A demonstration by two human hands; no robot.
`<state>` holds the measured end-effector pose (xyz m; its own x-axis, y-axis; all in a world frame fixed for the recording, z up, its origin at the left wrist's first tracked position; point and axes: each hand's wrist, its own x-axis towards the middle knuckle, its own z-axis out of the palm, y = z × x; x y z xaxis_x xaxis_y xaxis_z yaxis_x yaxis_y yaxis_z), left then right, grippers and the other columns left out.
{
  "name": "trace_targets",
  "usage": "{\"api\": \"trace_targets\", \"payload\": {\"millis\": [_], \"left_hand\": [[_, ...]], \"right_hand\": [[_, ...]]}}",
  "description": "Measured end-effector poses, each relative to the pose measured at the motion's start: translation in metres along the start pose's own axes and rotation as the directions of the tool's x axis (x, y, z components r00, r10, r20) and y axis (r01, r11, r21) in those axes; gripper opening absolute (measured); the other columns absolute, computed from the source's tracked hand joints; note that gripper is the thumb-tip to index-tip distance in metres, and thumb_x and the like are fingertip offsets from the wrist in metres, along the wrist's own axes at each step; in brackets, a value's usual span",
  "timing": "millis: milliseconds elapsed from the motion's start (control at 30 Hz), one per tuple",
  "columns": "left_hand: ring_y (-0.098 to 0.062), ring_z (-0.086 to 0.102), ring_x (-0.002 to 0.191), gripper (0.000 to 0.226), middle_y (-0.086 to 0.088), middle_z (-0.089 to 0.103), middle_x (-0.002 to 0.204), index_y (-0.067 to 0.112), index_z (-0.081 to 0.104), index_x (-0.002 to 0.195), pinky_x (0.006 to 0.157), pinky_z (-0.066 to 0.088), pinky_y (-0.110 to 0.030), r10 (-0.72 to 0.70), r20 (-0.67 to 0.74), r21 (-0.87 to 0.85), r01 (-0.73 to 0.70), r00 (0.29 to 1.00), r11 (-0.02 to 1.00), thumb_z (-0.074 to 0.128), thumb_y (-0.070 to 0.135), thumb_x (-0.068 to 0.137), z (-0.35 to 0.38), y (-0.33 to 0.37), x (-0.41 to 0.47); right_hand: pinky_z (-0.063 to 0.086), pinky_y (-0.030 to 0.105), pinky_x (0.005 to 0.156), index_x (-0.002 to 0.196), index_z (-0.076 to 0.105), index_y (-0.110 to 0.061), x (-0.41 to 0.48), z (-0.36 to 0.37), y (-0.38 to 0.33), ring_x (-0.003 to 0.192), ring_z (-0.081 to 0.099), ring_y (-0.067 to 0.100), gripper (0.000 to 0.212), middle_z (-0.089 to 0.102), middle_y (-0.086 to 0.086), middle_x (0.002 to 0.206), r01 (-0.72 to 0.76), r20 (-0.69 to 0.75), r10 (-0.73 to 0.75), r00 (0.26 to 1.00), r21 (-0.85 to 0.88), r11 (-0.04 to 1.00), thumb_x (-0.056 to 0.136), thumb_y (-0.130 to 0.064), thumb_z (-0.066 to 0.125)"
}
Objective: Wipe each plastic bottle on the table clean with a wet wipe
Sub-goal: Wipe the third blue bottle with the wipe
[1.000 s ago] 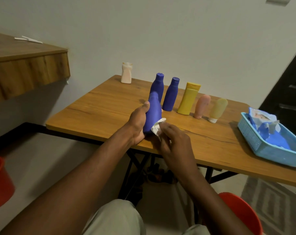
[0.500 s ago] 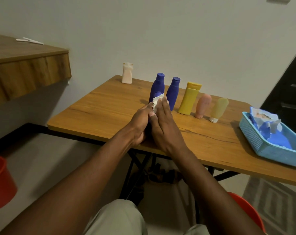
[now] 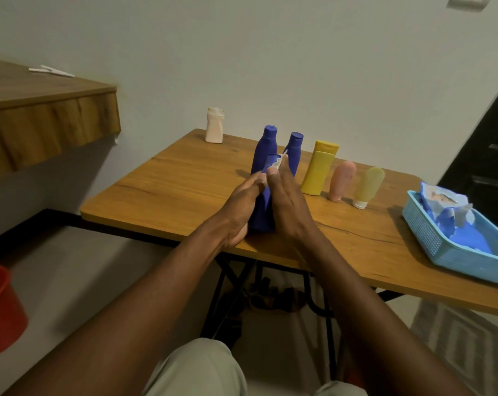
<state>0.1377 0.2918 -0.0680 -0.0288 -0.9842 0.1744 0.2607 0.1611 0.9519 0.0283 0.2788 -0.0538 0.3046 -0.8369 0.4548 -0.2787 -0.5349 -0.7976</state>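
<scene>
The left hand grips the blue bottle from its left side. The thumb lies along the near face, and the other left fingers are hidden behind the bottle, so I cannot tell how they sit. The bottle stands upright on the tabletop, between the 2 palms.

The right hand lies against the bottle's right side with its fingers straight and pressed together. They press the wet wipe to the plastic, and a crumpled white edge pokes out just past the fingertips, at the bottle's cap.

Directly beyond the fingertips stand 2 more blue bottles. To the right of the right fingers, in a row, are a yellow bottle, a pink tube and a pale yellow tube. A cream bottle stands well beyond the left fingers, at the far corner. Far right of the fingers, a blue basket holds a torn wipe pack.
</scene>
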Motion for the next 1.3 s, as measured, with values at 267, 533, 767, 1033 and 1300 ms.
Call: {"api": "trace_targets", "payload": {"millis": [267,533,767,1033,1300], "left_hand": [[-0.022,0.069,0.120,0.034,-0.002,0.073,0.126,0.024,0.060,0.140,0.110,0.051,-0.051,0.004,-0.063,0.030,-0.002,0.998,1.000,0.042,0.033,0.112,-0.001,-0.004,0.003],[-0.016,0.065,0.126,0.036,0.000,0.069,0.135,0.023,0.057,0.144,0.114,0.048,-0.044,-0.005,-0.021,0.046,0.006,1.000,0.999,0.042,0.028,0.112,-0.001,-0.003,0.002],[-0.029,0.064,0.125,0.032,-0.014,0.069,0.131,0.020,0.063,0.132,0.113,0.048,-0.051,-0.011,-0.060,0.010,0.011,0.998,1.000,0.043,0.035,0.112,0.000,-0.004,0.001],[-0.007,0.069,0.112,0.030,0.006,0.064,0.133,0.040,0.044,0.142,0.089,0.059,-0.030,0.102,-0.167,0.113,-0.084,0.981,0.990,0.033,0.038,0.114,0.002,-0.002,0.001],[-0.004,0.067,0.119,0.044,0.016,0.071,0.127,0.040,0.046,0.151,0.105,0.053,-0.038,0.121,-0.066,0.169,-0.109,0.990,0.980,0.053,0.039,0.107,0.006,0.000,-0.004]], "right_hand": [[0.053,0.062,0.095,0.120,0.061,-0.013,0.000,0.011,0.003,0.104,0.066,0.037,0.063,0.066,0.019,0.110,-0.087,-0.067,0.113,0.991,0.304,0.949,0.101,-0.069,0.039],[0.052,0.055,0.098,0.126,0.058,-0.018,0.000,0.006,0.003,0.108,0.065,0.021,0.054,0.065,0.006,0.116,-0.020,-0.108,0.036,0.993,0.145,0.989,0.104,-0.062,0.033],[0.061,0.041,0.080,0.120,0.054,0.002,0.008,-0.001,-0.008,0.090,0.067,0.033,0.056,0.064,0.032,0.108,-0.132,-0.082,0.188,0.979,0.447,0.885,0.109,-0.049,0.035],[0.053,0.044,0.102,0.149,0.046,-0.024,-0.011,0.019,0.003,0.125,0.062,0.018,0.053,0.063,0.006,0.136,-0.039,-0.045,0.067,0.997,0.455,0.890,0.106,-0.053,0.038],[0.032,0.053,0.121,0.159,0.026,-0.042,-0.010,0.022,0.012,0.151,0.035,0.014,0.067,0.036,-0.004,0.164,-0.014,-0.061,0.036,0.997,0.321,0.947,0.100,-0.073,0.035]]}}
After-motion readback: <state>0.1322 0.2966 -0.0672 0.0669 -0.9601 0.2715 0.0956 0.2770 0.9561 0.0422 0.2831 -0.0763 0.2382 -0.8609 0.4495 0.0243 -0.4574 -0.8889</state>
